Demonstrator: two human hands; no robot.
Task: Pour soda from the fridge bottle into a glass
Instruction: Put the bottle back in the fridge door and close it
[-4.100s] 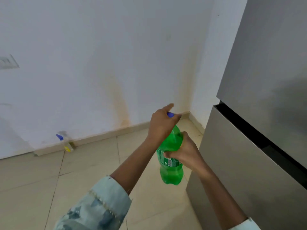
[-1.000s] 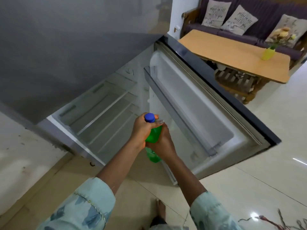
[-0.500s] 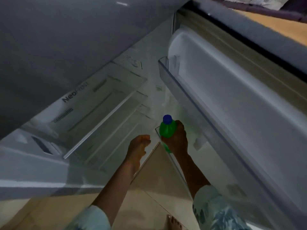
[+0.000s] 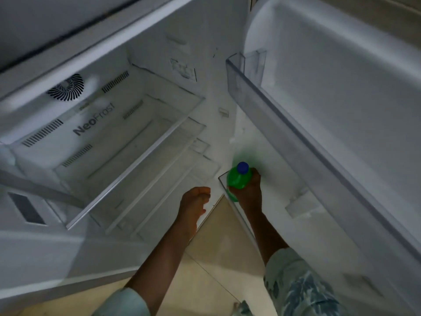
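Note:
A green soda bottle (image 4: 237, 179) with a blue cap stands upright inside the lower clear bin (image 4: 241, 221) of the open fridge door. My right hand (image 4: 250, 190) wraps around the bottle's shoulder from the right side. My left hand (image 4: 193, 201) hovers to the left of the bottle with its fingers loosely curled and nothing in it, in front of the fridge shelves. No glass is in view.
The fridge interior (image 4: 127, 142) holds bare glass shelves and a round fan vent (image 4: 66, 87). An upper clear door bin (image 4: 248, 74) runs along the door on the right. Beige floor tiles (image 4: 216, 258) show between fridge body and door.
Four seconds ago both hands held the bottle beside the closed fridge. The door now stands open, the left hand has let go, and the view has moved closer to the door bin.

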